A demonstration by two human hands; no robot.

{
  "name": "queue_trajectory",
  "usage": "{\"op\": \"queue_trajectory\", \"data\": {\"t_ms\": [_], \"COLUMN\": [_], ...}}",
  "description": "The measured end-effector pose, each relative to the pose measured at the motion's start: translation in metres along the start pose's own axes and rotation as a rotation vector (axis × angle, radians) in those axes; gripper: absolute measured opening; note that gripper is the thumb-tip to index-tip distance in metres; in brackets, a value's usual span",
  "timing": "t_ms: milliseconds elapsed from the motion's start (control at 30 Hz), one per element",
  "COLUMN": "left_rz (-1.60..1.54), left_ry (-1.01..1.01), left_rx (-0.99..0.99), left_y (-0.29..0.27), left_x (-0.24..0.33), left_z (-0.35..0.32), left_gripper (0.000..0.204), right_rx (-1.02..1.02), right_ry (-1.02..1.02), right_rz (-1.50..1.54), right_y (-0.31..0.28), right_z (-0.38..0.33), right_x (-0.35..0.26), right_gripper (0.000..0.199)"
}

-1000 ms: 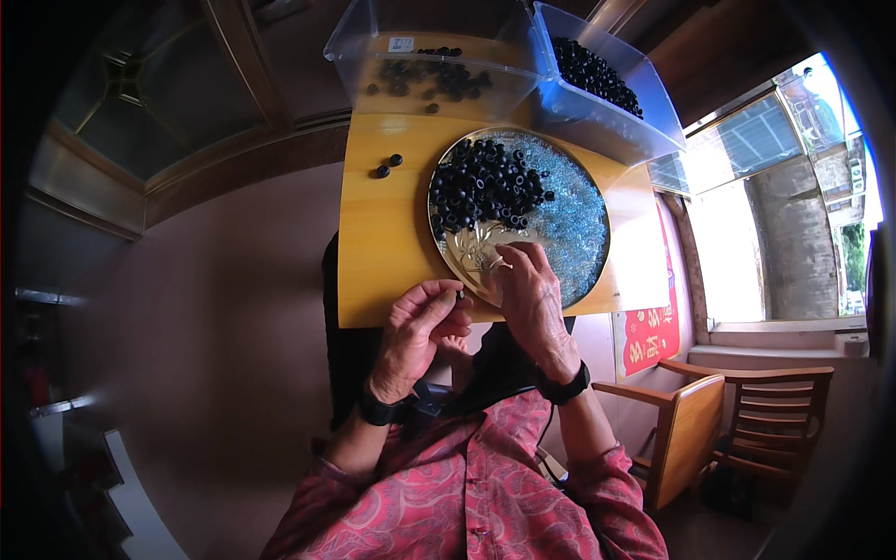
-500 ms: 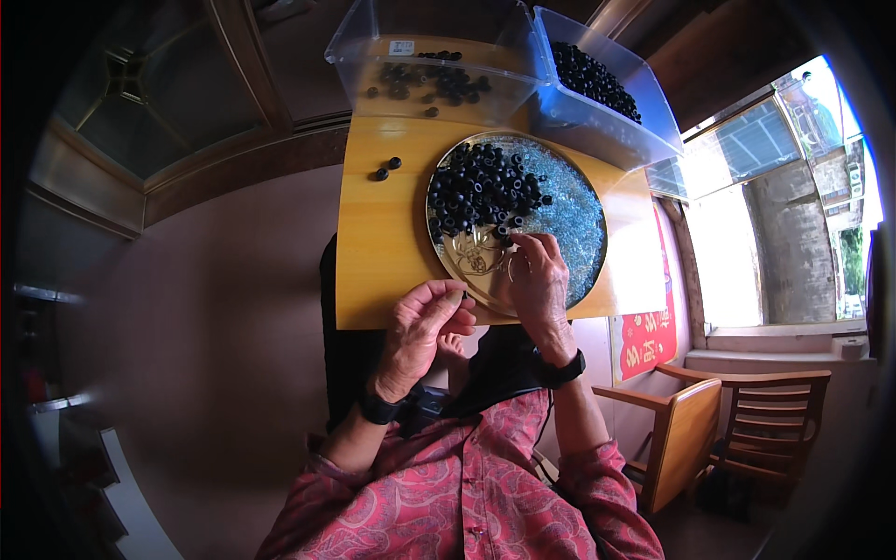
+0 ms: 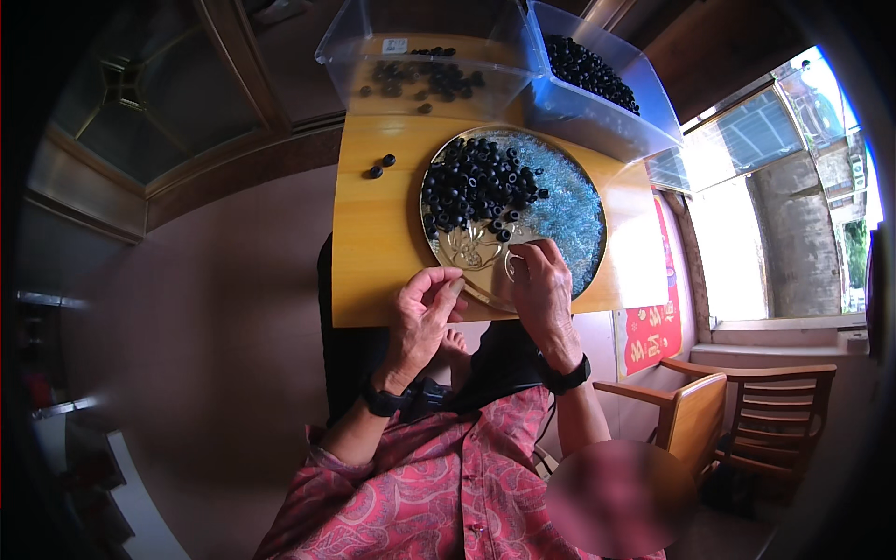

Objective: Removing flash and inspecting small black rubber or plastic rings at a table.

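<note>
A round metal tray [image 3: 597,219] lies on a small yellow wooden table [image 3: 373,243]. A heap of small black ring-shaped pieces [image 3: 476,182] covers the tray's far left part. My right hand [image 3: 543,287] rests on the tray's near part, just short of the heap. Its fingertips pinch what looks like a thin clear loop [image 3: 511,267]. My left hand [image 3: 425,310] hovers at the table's front edge, left of the tray. Its fingers are drawn together and point toward my right hand. Whether they hold a piece is hidden.
Two clear plastic bins stand at the table's back: the left bin [image 3: 345,56] holds a few black pieces, the right bin [image 3: 644,103] many. Two loose black pieces [image 3: 381,166] lie left of the tray. A wooden chair [image 3: 747,411] stands at my right, with a window beyond it.
The hands were together at the tray's near rim. My right hand has moved farther onto the tray, toward the heap. My left hand has stayed by the table's edge.
</note>
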State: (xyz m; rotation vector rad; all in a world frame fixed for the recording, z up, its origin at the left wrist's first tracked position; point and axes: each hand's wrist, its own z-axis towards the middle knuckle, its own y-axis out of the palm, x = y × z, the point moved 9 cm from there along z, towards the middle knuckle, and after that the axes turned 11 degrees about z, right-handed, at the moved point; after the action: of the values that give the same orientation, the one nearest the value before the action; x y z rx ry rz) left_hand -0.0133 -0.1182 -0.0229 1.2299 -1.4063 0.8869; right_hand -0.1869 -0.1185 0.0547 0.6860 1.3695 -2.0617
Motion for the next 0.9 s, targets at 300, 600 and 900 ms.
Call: {"op": "queue_trajectory", "data": {"t_ms": [300,600,900], "left_rz": [0.252,0.797,1.016], "left_ry": [0.196,0.633,0.698], "left_rx": [0.13,0.222,0.209], "left_y": [-0.005,0.021,0.035], "left_x": [0.019,0.066,0.071], "left_z": [0.005,0.017,0.031], "left_gripper": [0.016,0.013,0.016], "right_rx": [-0.383,-0.262,-0.317], "right_ry": [-0.096,-0.165,-0.14], "right_rz": [-0.118,-0.187,-0.292], "right_y": [0.027,0.031,0.032], "right_z": [-0.042,-0.046,-0.039], "right_x": [-0.033,-0.031,-0.032], "right_gripper": [0.053,0.043,0.038]}}
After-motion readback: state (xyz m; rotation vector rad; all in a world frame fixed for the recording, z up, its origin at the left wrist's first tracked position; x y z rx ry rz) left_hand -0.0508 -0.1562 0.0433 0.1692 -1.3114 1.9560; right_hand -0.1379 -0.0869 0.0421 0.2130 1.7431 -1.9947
